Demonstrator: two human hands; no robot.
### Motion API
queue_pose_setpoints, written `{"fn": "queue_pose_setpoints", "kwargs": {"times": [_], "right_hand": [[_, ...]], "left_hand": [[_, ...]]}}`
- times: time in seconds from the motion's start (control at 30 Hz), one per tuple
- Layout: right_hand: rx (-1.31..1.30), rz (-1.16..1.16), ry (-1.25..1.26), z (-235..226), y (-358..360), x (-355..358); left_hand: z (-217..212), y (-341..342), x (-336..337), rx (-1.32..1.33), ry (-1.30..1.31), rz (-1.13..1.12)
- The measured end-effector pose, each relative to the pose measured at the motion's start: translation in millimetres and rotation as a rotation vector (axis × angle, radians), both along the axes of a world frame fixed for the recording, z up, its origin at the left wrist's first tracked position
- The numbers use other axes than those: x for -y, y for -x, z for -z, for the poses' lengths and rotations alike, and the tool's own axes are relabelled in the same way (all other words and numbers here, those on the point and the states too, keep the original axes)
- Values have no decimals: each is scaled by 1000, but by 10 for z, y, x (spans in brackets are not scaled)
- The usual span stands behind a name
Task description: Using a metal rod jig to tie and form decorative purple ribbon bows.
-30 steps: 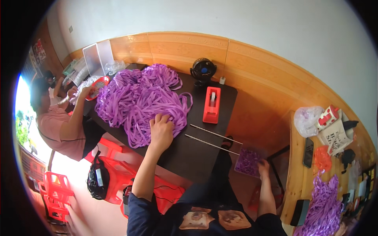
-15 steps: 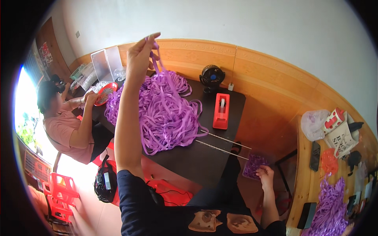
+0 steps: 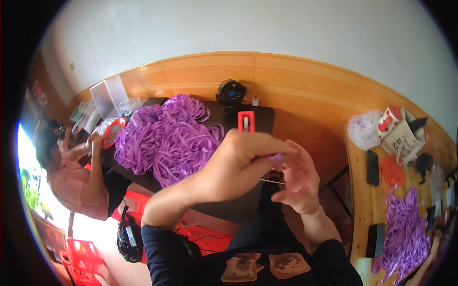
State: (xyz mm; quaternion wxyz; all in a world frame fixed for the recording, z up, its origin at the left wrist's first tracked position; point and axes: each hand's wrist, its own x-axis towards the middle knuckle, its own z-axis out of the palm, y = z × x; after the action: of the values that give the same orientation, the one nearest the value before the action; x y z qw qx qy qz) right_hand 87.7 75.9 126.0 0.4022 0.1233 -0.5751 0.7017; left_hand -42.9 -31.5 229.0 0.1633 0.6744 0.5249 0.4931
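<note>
My left hand (image 3: pixel 238 164) is raised over the right part of the dark table, with its fingers pinched. A small bit of purple ribbon (image 3: pixel 276 157) shows at its fingertips. Close against those fingertips is my right hand (image 3: pixel 301 178), its fingers curved and its thumb apart from them. Whether the right fingers also touch the ribbon is hidden. To the left, a big tangled heap of purple ribbon (image 3: pixel 171 138) covers much of the table. Below the hands a thin pale rod (image 3: pixel 273 181) shows in part.
Behind my hands stand a red tape dispenser (image 3: pixel 246 122) and a black fan (image 3: pixel 231 93). On the left a person in pink (image 3: pixel 78 183) holds a red plate (image 3: pixel 114 133). A wooden table (image 3: pixel 360 209) at the right bears more purple ribbon (image 3: pixel 405 233), a phone and bags.
My left hand has come down and right from above the heap, carrying ribbon. My right hand has risen from the small box of purple pieces to meet it. The view has shifted slightly.
</note>
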Motion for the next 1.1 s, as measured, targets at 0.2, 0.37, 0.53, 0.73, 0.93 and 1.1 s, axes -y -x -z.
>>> {"fn": "queue_pose_setpoints", "kwargs": {"times": [0.2,0.37,0.53,0.73,0.93,1.1], "right_hand": [[181,35,-305,282,-327,-322],[202,-60,73,222,-354,-242],[263,302,-281,244,-544,-447],[250,572,-389,398,-792,-614],[462,1015,-897,543,-867,-586],[283,654,-478,786,-848,-410]], "left_hand": [[469,-33,3,625,334,118],[615,-98,-152,737,400,204],[841,-36,-199,780,559,281],[1160,-108,-235,761,698,201],[1344,-291,-314,777,597,122],[1458,-432,-360,877,648,148]]}}
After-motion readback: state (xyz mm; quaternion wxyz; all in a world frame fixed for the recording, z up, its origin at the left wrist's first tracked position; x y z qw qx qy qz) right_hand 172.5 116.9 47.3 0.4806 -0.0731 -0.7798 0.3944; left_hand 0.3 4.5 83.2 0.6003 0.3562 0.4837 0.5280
